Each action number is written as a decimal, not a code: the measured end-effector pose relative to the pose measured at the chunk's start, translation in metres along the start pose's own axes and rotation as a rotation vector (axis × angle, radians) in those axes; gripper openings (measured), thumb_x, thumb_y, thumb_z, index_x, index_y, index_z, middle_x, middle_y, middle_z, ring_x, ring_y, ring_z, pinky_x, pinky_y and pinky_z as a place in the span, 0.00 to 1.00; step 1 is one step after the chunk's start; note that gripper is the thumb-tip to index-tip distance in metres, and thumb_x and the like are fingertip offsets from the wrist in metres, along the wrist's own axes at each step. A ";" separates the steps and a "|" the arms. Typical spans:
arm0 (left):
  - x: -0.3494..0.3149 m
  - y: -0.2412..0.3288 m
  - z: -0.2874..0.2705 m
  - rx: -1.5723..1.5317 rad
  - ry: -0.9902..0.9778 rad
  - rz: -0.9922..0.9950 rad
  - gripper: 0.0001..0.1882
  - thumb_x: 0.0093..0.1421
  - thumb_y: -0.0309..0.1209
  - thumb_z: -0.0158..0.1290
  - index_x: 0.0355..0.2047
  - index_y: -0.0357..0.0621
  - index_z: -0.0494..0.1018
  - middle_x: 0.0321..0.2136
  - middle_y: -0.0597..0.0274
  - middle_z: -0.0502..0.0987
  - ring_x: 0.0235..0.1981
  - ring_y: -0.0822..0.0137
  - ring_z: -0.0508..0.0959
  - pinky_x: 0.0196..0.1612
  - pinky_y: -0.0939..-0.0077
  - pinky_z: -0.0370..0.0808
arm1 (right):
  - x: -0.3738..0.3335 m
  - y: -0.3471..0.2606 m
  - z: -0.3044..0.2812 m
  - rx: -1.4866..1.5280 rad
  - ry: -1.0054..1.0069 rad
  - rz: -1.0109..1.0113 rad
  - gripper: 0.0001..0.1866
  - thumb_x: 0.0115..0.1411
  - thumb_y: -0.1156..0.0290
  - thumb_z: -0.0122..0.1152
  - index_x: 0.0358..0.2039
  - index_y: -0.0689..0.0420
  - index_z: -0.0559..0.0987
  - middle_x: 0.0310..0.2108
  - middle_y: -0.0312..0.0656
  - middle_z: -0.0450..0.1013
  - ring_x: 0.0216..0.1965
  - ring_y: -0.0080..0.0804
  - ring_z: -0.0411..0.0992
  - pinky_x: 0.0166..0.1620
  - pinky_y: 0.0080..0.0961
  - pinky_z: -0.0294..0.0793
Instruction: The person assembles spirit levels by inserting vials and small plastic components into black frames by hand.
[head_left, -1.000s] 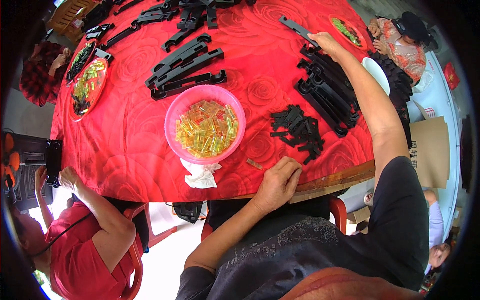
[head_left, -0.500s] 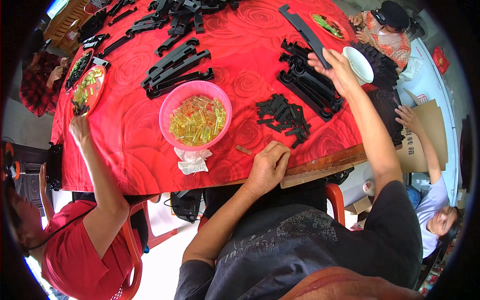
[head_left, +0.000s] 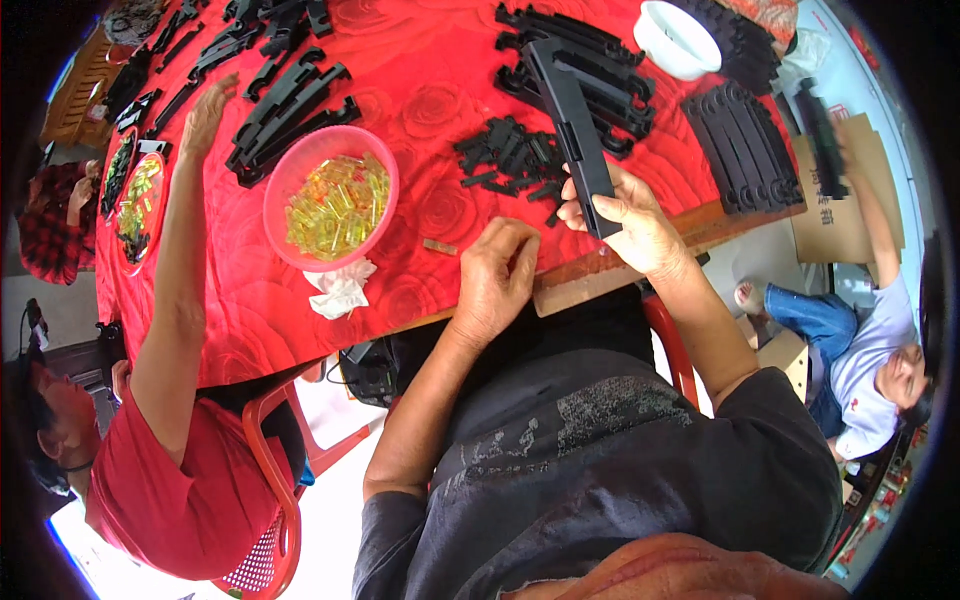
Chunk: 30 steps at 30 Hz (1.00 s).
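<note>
My right hand point(head_left: 635, 225) grips the near end of a long black plastic bar point(head_left: 575, 125) with a slot in its side, tilted over the table's near edge. Close by, my left hand point(head_left: 500, 270) rests at the edge with its fingers curled; whatever they may hold is hidden. A small clear vial point(head_left: 440, 247) lies to its left. Just beyond my hands is a pile of small black pieces point(head_left: 505, 150). Farther left, a pink bowl point(head_left: 277, 200) holds many yellow-green vials point(head_left: 335, 215). More black bars point(head_left: 620, 95) are stacked behind the held one.
A crumpled tissue point(head_left: 342, 287) lies beside the bowl. A white bowl point(head_left: 680, 45) and stacked black bars point(head_left: 740, 150) are to the right. Left, a co-worker's arm point(head_left: 180, 260) reaches across the red cloth; at right, another person holds a black part point(head_left: 822, 140).
My right hand has brought the black bar nearer, toward my left hand. The left co-worker's arm has stretched farther over the table. The person at right now has a black part in hand.
</note>
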<state>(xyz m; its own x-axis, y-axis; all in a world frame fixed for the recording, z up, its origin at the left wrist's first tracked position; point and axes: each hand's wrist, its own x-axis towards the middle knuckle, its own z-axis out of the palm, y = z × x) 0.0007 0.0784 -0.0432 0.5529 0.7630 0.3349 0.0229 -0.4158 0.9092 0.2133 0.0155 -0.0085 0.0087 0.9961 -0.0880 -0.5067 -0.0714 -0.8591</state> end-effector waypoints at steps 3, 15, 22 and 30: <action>0.000 -0.002 0.002 0.015 0.001 -0.010 0.03 0.59 0.17 0.55 0.34 0.31 0.75 0.31 0.52 0.77 0.30 0.63 0.80 0.33 0.73 0.75 | -0.009 0.005 0.000 -0.063 0.097 -0.003 0.16 0.65 0.74 0.58 0.53 0.62 0.71 0.46 0.43 0.76 0.46 0.36 0.79 0.50 0.31 0.79; 0.004 -0.002 0.010 0.033 -0.032 -0.210 0.05 0.65 0.20 0.53 0.40 0.33 0.77 0.30 0.57 0.81 0.32 0.73 0.82 0.37 0.79 0.78 | -0.024 0.030 -0.008 -0.250 0.314 -0.230 0.32 0.72 0.45 0.45 0.64 0.58 0.66 0.43 0.38 0.74 0.36 0.20 0.68 0.41 0.22 0.71; 0.010 0.015 0.022 0.135 -0.012 -0.036 0.06 0.58 0.19 0.56 0.37 0.35 0.77 0.32 0.47 0.79 0.34 0.48 0.82 0.36 0.63 0.78 | -0.033 0.034 -0.013 -0.146 0.270 -0.220 0.28 0.73 0.50 0.48 0.61 0.61 0.68 0.41 0.39 0.74 0.37 0.22 0.71 0.46 0.22 0.74; 0.012 0.010 0.025 0.206 -0.047 -0.079 0.05 0.61 0.21 0.56 0.38 0.35 0.78 0.31 0.51 0.80 0.31 0.62 0.82 0.35 0.72 0.77 | -0.032 0.031 -0.004 -0.102 0.363 -0.179 0.12 0.66 0.73 0.61 0.48 0.60 0.73 0.41 0.39 0.77 0.42 0.28 0.79 0.47 0.27 0.81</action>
<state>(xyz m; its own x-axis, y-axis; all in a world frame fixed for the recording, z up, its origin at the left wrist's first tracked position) 0.0283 0.0714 -0.0362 0.5806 0.7754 0.2484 0.2351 -0.4517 0.8607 0.2007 -0.0189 -0.0348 0.4010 0.9117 -0.0892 -0.3822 0.0780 -0.9208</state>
